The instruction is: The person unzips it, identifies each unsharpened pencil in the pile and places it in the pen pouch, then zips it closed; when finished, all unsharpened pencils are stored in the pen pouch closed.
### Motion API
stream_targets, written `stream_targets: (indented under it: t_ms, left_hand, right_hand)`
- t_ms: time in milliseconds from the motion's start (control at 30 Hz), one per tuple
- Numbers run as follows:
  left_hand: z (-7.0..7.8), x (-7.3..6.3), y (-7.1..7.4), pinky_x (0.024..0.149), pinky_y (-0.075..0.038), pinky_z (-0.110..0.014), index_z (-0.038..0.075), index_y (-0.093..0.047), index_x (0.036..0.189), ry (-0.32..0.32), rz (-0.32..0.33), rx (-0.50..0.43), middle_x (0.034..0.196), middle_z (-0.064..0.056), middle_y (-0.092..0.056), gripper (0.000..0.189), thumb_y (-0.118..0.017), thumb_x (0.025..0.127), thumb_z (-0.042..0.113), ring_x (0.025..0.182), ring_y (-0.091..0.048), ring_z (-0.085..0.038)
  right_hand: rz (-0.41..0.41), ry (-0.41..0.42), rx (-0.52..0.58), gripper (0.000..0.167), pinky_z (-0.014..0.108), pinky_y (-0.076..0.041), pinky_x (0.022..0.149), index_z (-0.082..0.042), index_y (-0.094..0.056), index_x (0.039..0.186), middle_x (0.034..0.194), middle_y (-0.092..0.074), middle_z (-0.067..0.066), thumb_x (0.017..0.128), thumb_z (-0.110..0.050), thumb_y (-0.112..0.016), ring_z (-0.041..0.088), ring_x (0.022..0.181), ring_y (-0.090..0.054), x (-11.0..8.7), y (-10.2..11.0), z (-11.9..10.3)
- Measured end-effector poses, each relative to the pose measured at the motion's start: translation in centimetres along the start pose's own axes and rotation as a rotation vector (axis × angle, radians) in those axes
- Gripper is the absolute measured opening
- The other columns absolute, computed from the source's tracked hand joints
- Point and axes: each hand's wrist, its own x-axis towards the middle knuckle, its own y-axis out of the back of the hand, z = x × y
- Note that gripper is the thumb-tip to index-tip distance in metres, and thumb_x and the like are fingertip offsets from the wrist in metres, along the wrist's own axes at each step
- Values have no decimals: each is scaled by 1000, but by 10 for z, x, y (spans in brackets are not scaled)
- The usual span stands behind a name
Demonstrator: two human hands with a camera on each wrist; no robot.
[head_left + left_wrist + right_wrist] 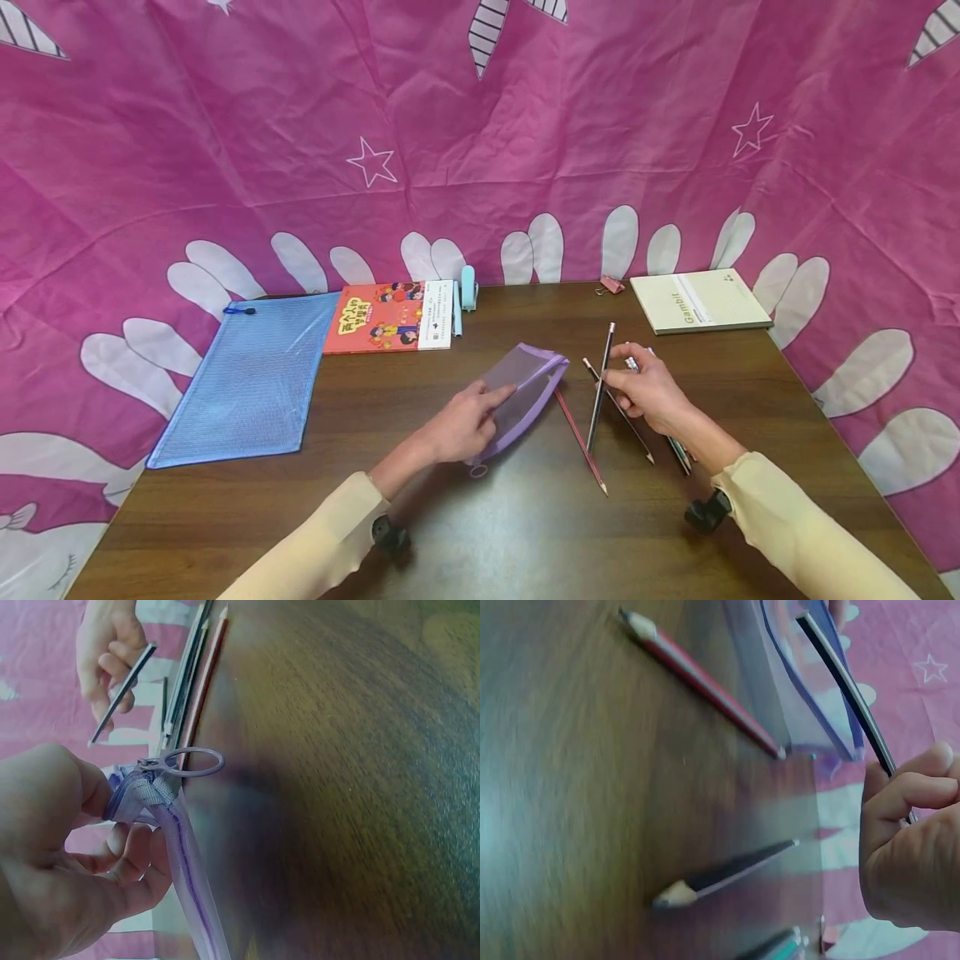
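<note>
My left hand grips a purple mesh zip pouch by its near side, index finger lying along it. In the left wrist view, a ring-shaped zip pull hangs from the pouch's corner. Just right of the pouch, my right hand pinches a black-and-silver pencil, raised and tilted. Below it a red pencil lies on the table, its far end at the pouch. Another dark pencil lies beside it. Several more pencils are partly hidden under my right hand and wrist.
A blue mesh zip bag lies on the table at left, beside a red picture book, a light-blue pen and a light-blue stapler. At back right are a pink binder clip and a pale notebook.
</note>
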Motion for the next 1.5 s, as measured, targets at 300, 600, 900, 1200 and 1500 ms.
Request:
stream_targets:
  t_ms: [300,600,900,1200,1500]
  left_hand:
    - [6,-1,-1,61,-49,-25,-2,-48,146,16,39,-6,103,-13,-54,59,-57,88,-4,81,-51,-17]
    - [9,-1,-1,65,-51,-26,-2,-47,147,49,48,-37,108,-16,-55,58,-56,89,-3,86,-54,-20]
    - [11,-1,-3,62,-50,-27,-1,-50,144,52,108,-40,102,-14,-57,56,-57,88,-2,81,-53,-19]
    - [13,1,-3,58,-48,-27,-2,-53,142,52,136,-47,91,-8,-52,54,-57,88,-2,75,-50,-16]
    - [16,1,-4,55,-45,-27,-5,-58,135,8,281,-33,87,-9,-53,52,-57,83,-5,70,-48,-14]
  right_hand:
    - [104,31,205,38,18,-27,40,-5,-40,122,72,-66,-1,90,4,-58,6,45,-41,-1,-35,2]
    - [173,48,298,39,18,-28,39,-6,-41,120,65,-61,-3,89,5,-61,7,42,-42,3,-69,2]
    - [206,27,300,41,18,-28,37,-7,-43,122,70,-64,6,87,5,-61,7,41,-44,0,-104,7]
    - [205,32,152,42,21,-32,36,-4,-47,121,62,-57,6,83,2,-64,10,38,-45,-5,-124,9]
    - [266,236,-108,31,22,-39,34,3,-65,114,72,-69,11,84,-5,-71,10,37,-51,-3,-116,-2]
